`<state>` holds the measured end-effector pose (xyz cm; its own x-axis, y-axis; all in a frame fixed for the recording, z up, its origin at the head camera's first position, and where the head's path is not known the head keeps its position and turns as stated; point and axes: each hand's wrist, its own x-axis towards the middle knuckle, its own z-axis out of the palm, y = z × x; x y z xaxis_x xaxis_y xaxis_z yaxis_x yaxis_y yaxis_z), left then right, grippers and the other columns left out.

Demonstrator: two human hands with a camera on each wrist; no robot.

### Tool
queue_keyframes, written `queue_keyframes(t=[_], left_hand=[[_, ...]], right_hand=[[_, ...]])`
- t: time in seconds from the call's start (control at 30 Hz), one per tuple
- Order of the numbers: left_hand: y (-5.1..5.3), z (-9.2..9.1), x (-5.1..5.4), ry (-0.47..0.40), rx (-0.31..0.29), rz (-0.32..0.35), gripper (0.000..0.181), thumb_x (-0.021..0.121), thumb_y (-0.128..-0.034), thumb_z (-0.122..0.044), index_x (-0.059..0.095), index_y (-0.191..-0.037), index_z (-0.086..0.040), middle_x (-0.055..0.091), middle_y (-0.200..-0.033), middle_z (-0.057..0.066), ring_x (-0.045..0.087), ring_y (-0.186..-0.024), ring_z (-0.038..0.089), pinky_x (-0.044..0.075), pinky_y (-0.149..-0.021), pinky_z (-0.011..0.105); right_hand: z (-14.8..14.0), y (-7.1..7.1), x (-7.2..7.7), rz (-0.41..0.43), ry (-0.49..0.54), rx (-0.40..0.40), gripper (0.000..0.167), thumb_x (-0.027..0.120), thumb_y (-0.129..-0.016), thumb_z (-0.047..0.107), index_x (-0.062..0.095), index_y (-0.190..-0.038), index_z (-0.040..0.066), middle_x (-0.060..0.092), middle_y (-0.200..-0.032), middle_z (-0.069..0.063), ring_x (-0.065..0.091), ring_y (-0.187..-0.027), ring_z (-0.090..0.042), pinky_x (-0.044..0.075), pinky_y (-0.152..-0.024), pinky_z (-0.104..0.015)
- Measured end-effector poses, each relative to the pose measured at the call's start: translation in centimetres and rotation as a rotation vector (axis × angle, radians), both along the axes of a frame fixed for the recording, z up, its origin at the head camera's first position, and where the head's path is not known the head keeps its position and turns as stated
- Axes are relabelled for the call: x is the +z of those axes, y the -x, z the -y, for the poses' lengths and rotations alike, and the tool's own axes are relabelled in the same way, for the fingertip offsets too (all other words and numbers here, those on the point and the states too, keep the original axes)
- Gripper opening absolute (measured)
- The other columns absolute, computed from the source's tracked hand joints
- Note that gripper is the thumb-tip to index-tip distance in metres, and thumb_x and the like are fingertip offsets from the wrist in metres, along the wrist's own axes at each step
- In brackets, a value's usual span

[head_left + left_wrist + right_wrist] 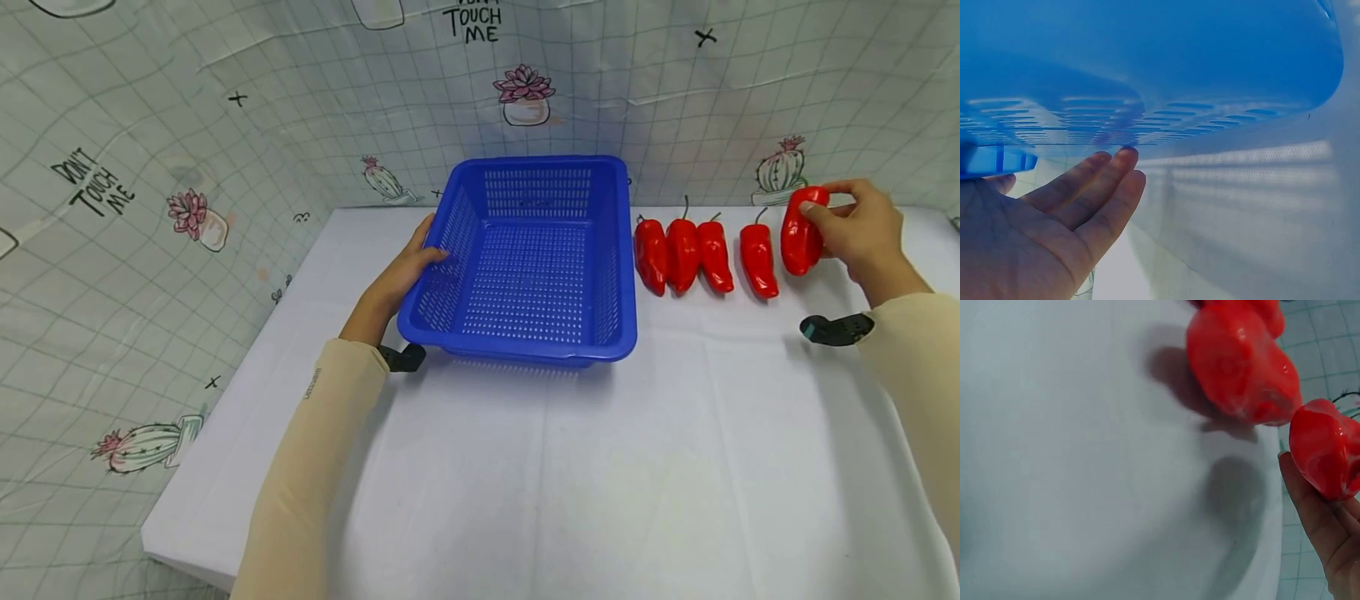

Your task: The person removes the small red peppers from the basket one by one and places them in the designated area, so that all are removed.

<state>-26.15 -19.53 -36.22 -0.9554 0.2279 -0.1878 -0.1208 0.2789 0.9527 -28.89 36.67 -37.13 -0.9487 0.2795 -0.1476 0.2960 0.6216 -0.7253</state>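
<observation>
A blue plastic basket (pixel 525 350) with slotted walls is tilted up off the white table, nothing inside it. My left hand (pixel 407 267) grips its left rim, thumb over the edge. Seen from the left wrist, the fingers of that hand (pixel 1079 212) reach under the basket's perforated base (pixel 1197 119). At the far right, my right hand (pixel 862 225) pinches a glossy red pepper (pixel 801 237) between thumb and fingers. In the right wrist view this pepper (pixel 1322 450) is apart from the table, above a shadow.
Several more red peppers (pixel 682 254) lie in a row along the table's back edge, right of the basket. The nearest to my right hand is a pepper (pixel 759 260) with a curved stem. A patterned cloth (pixel 300 125) hangs behind the white table (pixel 600 483).
</observation>
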Motion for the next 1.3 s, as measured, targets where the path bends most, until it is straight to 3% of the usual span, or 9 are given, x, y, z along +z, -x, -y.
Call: queue_keyframes(t=[0.1, 0.27, 0.47, 0.67, 0.97, 1.2, 1.3], left_hand=[[0.0, 0.1, -0.1, 0.003, 0.006, -0.007, 0.080, 0.044, -0.0918, -0.020, 0.002, -0.158, -0.032, 0.017, -0.162, 0.010, 0.036, -0.138, 0.037, 0.032, -0.112, 0.055], [-0.1, 0.0, 0.0, 0.001, -0.003, -0.013, 0.080, 0.044, -0.0917, -0.019, 0.001, -0.158, -0.032, 0.015, -0.162, 0.010, 0.035, -0.139, 0.037, 0.030, -0.113, 0.055], [-0.1, -0.1, 0.2, 0.002, -0.007, -0.002, 0.080, 0.043, -0.0931, -0.019, -0.001, -0.158, -0.034, 0.013, -0.163, 0.009, 0.032, -0.141, 0.037, 0.029, -0.114, 0.056], [-0.2, -0.1, 0.3, -0.005, -0.002, 0.011, 0.081, 0.043, -0.0929, -0.019, -0.002, -0.158, -0.034, 0.013, -0.163, 0.010, 0.033, -0.140, 0.039, 0.030, -0.113, 0.057], [-0.2, -0.1, 0.2, -0.020, -0.001, 0.017, 0.080, 0.043, -0.0929, -0.018, -0.001, -0.158, -0.033, 0.013, -0.163, 0.010, 0.034, -0.139, 0.038, 0.031, -0.112, 0.056], [-0.9, -0.5, 1.6, -0.031, -0.013, 0.035, 0.082, 0.042, -0.0920, -0.013, -0.004, -0.159, -0.026, 0.010, -0.163, 0.014, 0.031, -0.141, 0.041, 0.029, -0.114, 0.056], [-0.9, -0.4, 1.6, -0.038, -0.015, 0.034, 0.082, 0.042, -0.0919, -0.013, -0.003, -0.159, -0.026, 0.010, -0.163, 0.014, 0.031, -0.141, 0.040, 0.028, -0.114, 0.056]], right_hand=[[-0.1, 0.0, -0.5, 0.014, -0.025, 0.012, 0.074, 0.042, -0.098, 0.049, 0.016, -0.157, 0.011, 0.030, -0.148, -0.032, 0.052, -0.095, -0.030, 0.048, -0.049, -0.016], [-0.1, -0.1, -1.1, 0.013, -0.087, 0.036, 0.074, 0.043, -0.099, 0.046, 0.021, -0.154, 0.002, 0.037, -0.139, -0.035, 0.054, -0.085, -0.028, 0.043, -0.047, -0.014], [0.3, -0.3, -2.0, 0.004, -0.146, 0.038, 0.073, 0.045, -0.098, 0.045, 0.029, -0.150, -0.004, 0.040, -0.135, -0.037, 0.050, -0.103, -0.048, 0.036, -0.048, -0.013], [0.8, -0.3, -2.4, 0.019, -0.166, 0.037, 0.074, 0.043, -0.098, 0.049, 0.031, -0.149, -0.003, 0.039, -0.139, -0.037, 0.040, -0.123, -0.052, 0.040, -0.055, -0.019], [1.4, -0.4, -2.5, -0.009, -0.199, 0.054, 0.073, 0.042, -0.098, 0.049, 0.037, -0.144, -0.007, 0.045, -0.134, -0.037, 0.043, -0.119, -0.050, 0.034, -0.055, -0.015], [1.6, -0.3, -2.3, -0.044, -0.302, 0.119, 0.065, 0.034, -0.100, 0.042, 0.045, -0.133, -0.012, 0.049, -0.124, -0.040, 0.042, -0.111, -0.052, 0.041, -0.060, -0.030], [1.5, -0.5, -1.9, -0.035, -0.329, 0.141, 0.065, 0.031, -0.100, 0.042, 0.046, -0.131, -0.014, 0.049, -0.123, -0.040, 0.040, -0.111, -0.052, 0.043, -0.064, -0.040]])
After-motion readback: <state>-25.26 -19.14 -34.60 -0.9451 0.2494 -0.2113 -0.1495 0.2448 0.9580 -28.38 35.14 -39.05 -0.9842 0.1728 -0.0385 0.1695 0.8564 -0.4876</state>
